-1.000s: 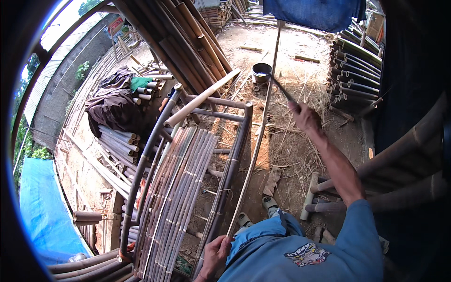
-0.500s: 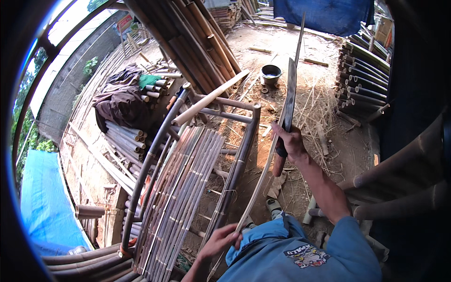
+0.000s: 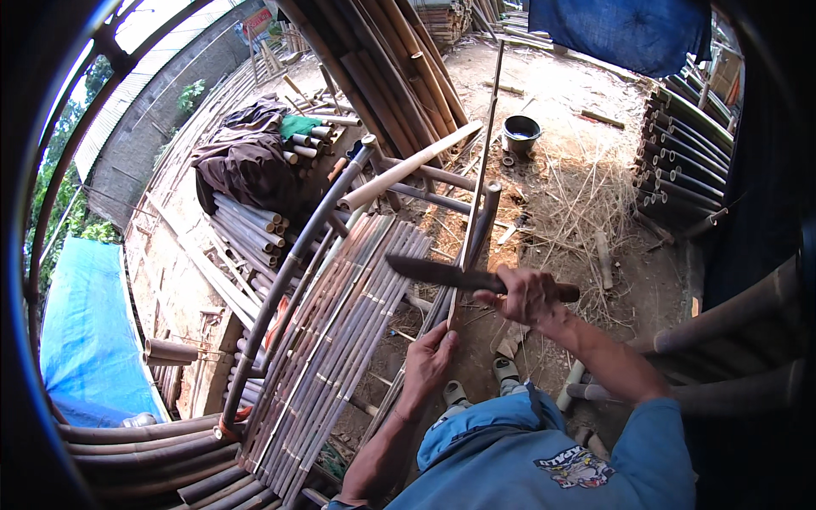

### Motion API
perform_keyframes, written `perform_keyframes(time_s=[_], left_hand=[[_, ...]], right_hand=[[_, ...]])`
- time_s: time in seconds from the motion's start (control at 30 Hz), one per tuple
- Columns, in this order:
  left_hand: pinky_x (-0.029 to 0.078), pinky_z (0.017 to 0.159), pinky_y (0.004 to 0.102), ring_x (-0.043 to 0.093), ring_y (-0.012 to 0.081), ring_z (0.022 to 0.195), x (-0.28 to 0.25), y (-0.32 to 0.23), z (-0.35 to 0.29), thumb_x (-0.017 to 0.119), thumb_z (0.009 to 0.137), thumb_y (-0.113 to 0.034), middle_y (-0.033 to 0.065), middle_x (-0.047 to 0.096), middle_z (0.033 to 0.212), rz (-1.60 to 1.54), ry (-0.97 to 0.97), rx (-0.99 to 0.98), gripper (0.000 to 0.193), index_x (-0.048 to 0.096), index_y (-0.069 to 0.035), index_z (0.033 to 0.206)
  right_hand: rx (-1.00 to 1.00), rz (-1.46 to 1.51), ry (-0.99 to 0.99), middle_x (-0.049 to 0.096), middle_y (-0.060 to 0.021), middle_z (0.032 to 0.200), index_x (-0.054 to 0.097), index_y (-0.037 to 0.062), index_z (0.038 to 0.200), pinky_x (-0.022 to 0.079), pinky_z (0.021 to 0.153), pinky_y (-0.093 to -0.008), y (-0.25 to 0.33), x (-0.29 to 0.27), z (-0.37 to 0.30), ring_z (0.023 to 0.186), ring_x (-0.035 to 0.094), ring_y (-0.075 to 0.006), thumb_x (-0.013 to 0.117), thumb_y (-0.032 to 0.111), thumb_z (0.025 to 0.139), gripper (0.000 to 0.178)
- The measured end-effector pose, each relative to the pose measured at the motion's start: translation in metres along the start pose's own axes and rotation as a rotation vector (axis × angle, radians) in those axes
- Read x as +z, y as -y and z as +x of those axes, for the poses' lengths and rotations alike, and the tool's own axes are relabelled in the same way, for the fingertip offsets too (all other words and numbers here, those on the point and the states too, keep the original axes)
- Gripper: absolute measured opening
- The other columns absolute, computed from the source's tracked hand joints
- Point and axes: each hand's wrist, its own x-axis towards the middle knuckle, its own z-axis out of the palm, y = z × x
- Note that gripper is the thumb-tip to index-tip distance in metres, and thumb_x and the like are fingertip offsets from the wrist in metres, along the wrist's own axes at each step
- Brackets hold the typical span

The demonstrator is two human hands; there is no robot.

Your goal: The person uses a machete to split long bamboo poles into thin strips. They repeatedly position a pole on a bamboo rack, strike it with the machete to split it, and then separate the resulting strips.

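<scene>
My right hand [image 3: 529, 297] is closed round the wooden handle of a machete [image 3: 425, 271]. Its dark, broad blade points left, crossing a long, thin bamboo strip [image 3: 482, 157]. Just below the blade, my left hand [image 3: 429, 361] pinches that strip between thumb and fingers. The strip runs away from me, its far end rising toward the back. Left of my hands, a panel of narrow bamboo slats [image 3: 327, 357] leans within a bamboo frame [image 3: 293, 268]. A pale bamboo pole [image 3: 412, 166] lies across the frame's far end.
Shavings and split strips [image 3: 586, 200] litter the ground ahead, beside a black bucket [image 3: 520, 134]. Bamboo poles [image 3: 680, 161] are stacked at right. Under a brown cloth [image 3: 246, 153] lie more poles. Blue sheets [image 3: 93, 331] hang at far left and back; thick poles [image 3: 714, 314] flank my right arm.
The machete has swung from pointing away along the strip to pointing left across it. My left hand has moved forward up the strip and tightened on it. The whole view has shifted slightly.
</scene>
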Motion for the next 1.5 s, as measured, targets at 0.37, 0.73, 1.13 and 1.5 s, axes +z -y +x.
perform_keyframes(time_s=[0.37, 0.73, 1.13, 1.5], left_hand=[[0.038, 0.059, 0.0174, 0.044, 0.0019, 0.068, -0.027, 0.005, -0.108, 0.055, 0.098, -0.018, -0.0054, 0.055, 0.079, 0.011, 0.036, -0.231, 0.031, 0.060, 0.001, 0.122], [0.025, 0.041, 0.0199, 0.036, 0.0021, 0.047, -0.014, 0.004, -0.039, 0.050, 0.100, -0.033, -0.0060, 0.047, 0.060, -0.086, 0.061, -0.151, 0.034, 0.064, -0.003, 0.089], [0.031, 0.048, 0.0199, 0.039, 0.0029, 0.054, -0.017, 0.018, -0.114, 0.052, 0.100, -0.024, -0.0053, 0.045, 0.060, 0.028, 0.103, -0.223, 0.028, 0.063, 0.002, 0.095], [0.033, 0.050, 0.0187, 0.042, 0.0018, 0.056, -0.059, 0.039, -0.151, 0.055, 0.098, -0.022, -0.0063, 0.048, 0.062, 0.121, 0.012, -0.255, 0.026, 0.067, 0.001, 0.094]], right_hand=[[0.235, -0.028, -0.043, 0.044, 0.0001, 0.045, 0.049, 0.0120, 0.066, 0.040, 0.035, -0.0353, -0.116, -0.041, 0.045, 0.036, 0.042, -0.0121, 0.035, 0.077, 0.086, 0.069], [-0.150, 0.124, -0.057, 0.056, -0.0077, 0.053, 0.054, 0.0084, 0.074, 0.050, 0.042, -0.0358, 0.023, -0.003, -0.031, 0.045, 0.059, -0.0210, 0.048, 0.067, 0.088, 0.060], [0.311, -0.045, -0.072, 0.054, -0.0051, 0.048, 0.053, 0.0108, 0.073, 0.047, 0.042, -0.0359, -0.099, -0.047, 0.009, 0.042, 0.057, -0.0199, 0.038, 0.072, 0.088, 0.065], [0.054, 0.036, -0.009, 0.052, -0.0022, 0.052, 0.055, 0.0099, 0.079, 0.044, 0.038, -0.0340, -0.076, -0.047, -0.005, 0.041, 0.050, -0.0153, 0.028, 0.073, 0.090, 0.069]])
